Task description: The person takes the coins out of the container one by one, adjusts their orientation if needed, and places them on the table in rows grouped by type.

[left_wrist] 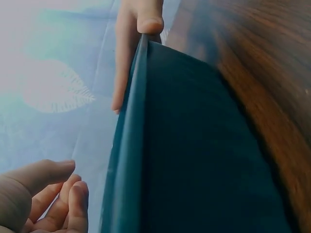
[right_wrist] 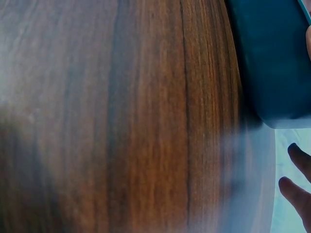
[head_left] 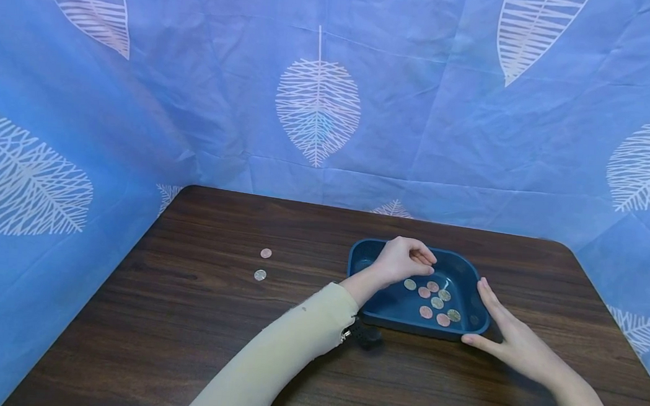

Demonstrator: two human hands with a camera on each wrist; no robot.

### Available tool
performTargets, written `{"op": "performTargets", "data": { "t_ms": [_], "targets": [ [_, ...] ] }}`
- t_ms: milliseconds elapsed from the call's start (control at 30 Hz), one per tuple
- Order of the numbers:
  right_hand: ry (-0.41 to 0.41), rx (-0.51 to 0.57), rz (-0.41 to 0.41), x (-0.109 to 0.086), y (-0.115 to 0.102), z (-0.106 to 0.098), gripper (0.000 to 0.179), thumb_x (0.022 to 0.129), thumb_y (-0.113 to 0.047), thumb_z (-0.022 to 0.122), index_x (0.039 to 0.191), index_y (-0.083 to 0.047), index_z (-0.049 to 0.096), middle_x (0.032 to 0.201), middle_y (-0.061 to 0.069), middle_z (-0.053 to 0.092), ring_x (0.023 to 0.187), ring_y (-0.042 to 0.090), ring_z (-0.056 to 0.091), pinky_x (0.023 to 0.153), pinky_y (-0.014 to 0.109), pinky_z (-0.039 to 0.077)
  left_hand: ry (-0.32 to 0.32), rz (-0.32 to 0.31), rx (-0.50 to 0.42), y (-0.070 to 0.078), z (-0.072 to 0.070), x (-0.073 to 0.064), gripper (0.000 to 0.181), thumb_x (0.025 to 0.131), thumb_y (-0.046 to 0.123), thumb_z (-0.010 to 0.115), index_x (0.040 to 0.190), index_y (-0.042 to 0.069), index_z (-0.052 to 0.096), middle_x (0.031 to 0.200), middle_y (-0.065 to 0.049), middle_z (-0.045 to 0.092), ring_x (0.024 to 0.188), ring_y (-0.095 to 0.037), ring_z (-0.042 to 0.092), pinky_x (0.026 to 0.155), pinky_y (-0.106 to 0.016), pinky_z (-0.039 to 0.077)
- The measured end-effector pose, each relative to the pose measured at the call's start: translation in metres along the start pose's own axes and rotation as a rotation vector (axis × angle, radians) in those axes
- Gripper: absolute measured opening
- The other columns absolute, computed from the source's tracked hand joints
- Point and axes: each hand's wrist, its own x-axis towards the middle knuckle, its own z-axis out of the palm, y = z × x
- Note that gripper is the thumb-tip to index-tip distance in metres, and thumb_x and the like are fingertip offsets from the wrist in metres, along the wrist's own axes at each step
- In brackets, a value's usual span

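Left hand (head_left: 405, 259), grip released, hovers over a blue tray (head_left: 418, 327) with 8 visible coins (head_left: 437, 302); right hand (head_left: 514, 340), unclenched, touches it.

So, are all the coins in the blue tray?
No, a reddish coin and a silvery coin lie on the table, left of the tray.

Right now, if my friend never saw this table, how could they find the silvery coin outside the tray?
On the brown table, find the dark blue tray. In the head view, look left of it, where two coins lie on the wood. It's the silvery coin, nearer the person, while its neighbour, a coppery coin, lies farther back.
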Motion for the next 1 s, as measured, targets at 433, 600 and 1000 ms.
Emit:
{"op": "performTargets", "data": {
  "t_ms": [433,600,1000],
  "targets": [
    [-0.005,0.004,0.005,0.000,-0.001,-0.002,0.102,0.089,-0.046,0.064,0.152,-0.023,-0.012,0.158,0.012,-0.011,0.130,0.059,0.021,0.085,0.076,0.028,0.109,-0.208,0.032,-0.022,0.013,0.005,0.008,0.085,0.003,0.072,0.093,0.001,0.073,0.071,0.003,0.063,0.065,-0.008,0.056,0.058,-0.021,0.046],
    [-0.004,-0.013,0.006,0.000,-0.002,-0.001,0.102,0.089,-0.047,0.064,0.152,-0.022,-0.012,0.158,0.012,-0.011,0.129,0.059,0.022,0.084,0.075,0.030,0.090,-0.257,0.105,-0.024,0.013,0.007,0.009,0.083,0.002,0.073,0.092,0.003,0.073,0.072,0.003,0.063,0.065,-0.008,0.056,0.058,-0.021,0.047],
    [0.004,-0.013,0.007,-0.001,-0.003,0.000,0.102,0.089,-0.047,0.064,0.153,-0.021,-0.011,0.158,0.011,-0.012,0.129,0.059,0.023,0.083,0.075,0.031,0.027,-0.244,0.325,-0.033,0.017,0.007,0.020,0.081,0.007,0.077,0.101,0.006,0.073,0.084,0.003,0.064,0.075,-0.006,0.056,0.068,-0.018,0.048]
  ]
}}
